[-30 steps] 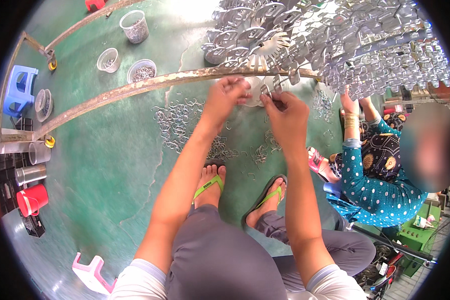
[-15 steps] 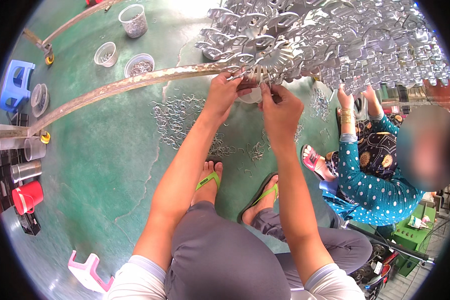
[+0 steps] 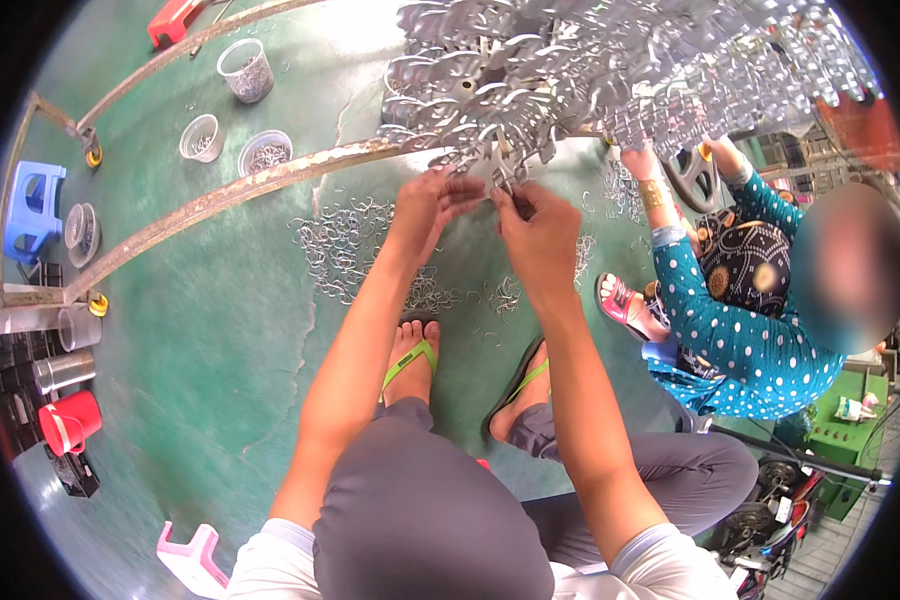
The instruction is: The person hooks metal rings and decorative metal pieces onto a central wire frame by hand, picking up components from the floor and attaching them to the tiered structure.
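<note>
A dense mass of shiny silver metal pieces (image 3: 510,70) hangs in rows in front of me. At its lower edge my right hand (image 3: 542,230) is closed, thumb and fingers pinching a flat silver metal piece (image 3: 503,178). My left hand (image 3: 425,210) is just left of it, fingers stretched toward the same spot, with nothing plainly held. Below both hands, many small bent metal hooks (image 3: 345,245) are scattered over the green floor.
A rusty metal frame bar (image 3: 220,195) on wheels curves across the left. Beyond it stand tubs of hooks, including a clear bucket (image 3: 246,72). A blue stool (image 3: 35,210) and red bucket (image 3: 70,420) are far left. A co-worker (image 3: 750,290) sits at right, hands raised to the hanging pieces.
The view has shifted slightly. My left hand's fingers have straightened away from the metal pieces, while my right hand keeps its pinch at the lower edge.
</note>
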Demonstrator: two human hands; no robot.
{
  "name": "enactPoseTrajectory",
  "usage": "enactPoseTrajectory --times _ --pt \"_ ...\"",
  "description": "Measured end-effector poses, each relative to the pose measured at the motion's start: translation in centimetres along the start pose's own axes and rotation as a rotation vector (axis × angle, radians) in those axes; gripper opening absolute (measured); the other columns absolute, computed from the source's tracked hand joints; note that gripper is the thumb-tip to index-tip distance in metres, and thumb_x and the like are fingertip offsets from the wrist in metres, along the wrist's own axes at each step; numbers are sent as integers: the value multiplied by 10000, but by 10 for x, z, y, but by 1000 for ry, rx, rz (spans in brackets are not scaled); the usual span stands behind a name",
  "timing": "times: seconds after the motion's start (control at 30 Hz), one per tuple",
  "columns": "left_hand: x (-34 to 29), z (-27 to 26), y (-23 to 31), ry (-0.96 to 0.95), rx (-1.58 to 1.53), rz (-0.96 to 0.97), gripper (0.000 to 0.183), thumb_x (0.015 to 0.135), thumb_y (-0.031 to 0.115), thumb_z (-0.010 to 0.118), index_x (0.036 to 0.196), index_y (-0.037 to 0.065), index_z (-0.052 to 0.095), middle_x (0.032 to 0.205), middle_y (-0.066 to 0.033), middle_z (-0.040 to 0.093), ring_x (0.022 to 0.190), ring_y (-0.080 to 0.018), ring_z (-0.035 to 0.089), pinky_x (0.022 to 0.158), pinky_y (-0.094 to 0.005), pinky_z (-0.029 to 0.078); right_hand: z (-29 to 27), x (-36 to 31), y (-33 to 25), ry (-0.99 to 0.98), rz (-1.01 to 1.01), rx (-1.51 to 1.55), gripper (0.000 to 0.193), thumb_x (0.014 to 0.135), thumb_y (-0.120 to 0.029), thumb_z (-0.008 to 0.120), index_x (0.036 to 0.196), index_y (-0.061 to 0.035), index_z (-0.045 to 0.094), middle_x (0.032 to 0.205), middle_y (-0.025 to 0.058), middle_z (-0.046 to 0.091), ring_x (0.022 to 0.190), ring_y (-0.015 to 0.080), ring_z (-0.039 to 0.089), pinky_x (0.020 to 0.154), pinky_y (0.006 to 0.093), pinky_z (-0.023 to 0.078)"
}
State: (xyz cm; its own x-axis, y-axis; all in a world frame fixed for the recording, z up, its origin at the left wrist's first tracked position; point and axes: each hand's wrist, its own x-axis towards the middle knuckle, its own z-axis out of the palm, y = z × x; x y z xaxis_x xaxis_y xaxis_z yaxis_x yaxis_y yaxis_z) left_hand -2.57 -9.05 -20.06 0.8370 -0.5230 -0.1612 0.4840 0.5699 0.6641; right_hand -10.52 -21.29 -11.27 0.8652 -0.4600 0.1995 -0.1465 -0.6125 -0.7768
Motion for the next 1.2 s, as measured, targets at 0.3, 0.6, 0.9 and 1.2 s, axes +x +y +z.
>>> enactPoseTrajectory --times 0.3,0.6,0.9,1.2 --pt "-34 -4 1 -299 442 -112 244 941 155 654 1089 -35 692 1016 -78 706 916 -151 659 841 -307 534 -30 -32 -5 -141 -78 68 196 838 -135 718 890 54 715 750 179 692 642 264 679 611 362 508" --pt "-58 14 14 -163 488 -221 159 890 117 698 948 -31 708 876 -88 718 750 -162 691 715 -280 562 -33 -47 -6 -126 -72 164 157 776 -87 736 839 49 692 770 195 696 719 305 707 664 386 545" --pt "-78 14 43 235 494 -160 222 863 54 718 1045 -71 696 879 -107 713 737 -159 688 695 -278 594 -31 -51 -8 -227 17 301 188 748 -109 720 834 57 700 784 216 700 723 299 707 688 362 542" --pt "-124 95 147 164 673 7 304 852 3 713 1114 -132 638 925 -212 714 800 -253 731 738 -314 630 -27 -53 2 -170 28 234 234 731 -167 740 825 43 702 758 182 706 706 253 698 681 364 531"
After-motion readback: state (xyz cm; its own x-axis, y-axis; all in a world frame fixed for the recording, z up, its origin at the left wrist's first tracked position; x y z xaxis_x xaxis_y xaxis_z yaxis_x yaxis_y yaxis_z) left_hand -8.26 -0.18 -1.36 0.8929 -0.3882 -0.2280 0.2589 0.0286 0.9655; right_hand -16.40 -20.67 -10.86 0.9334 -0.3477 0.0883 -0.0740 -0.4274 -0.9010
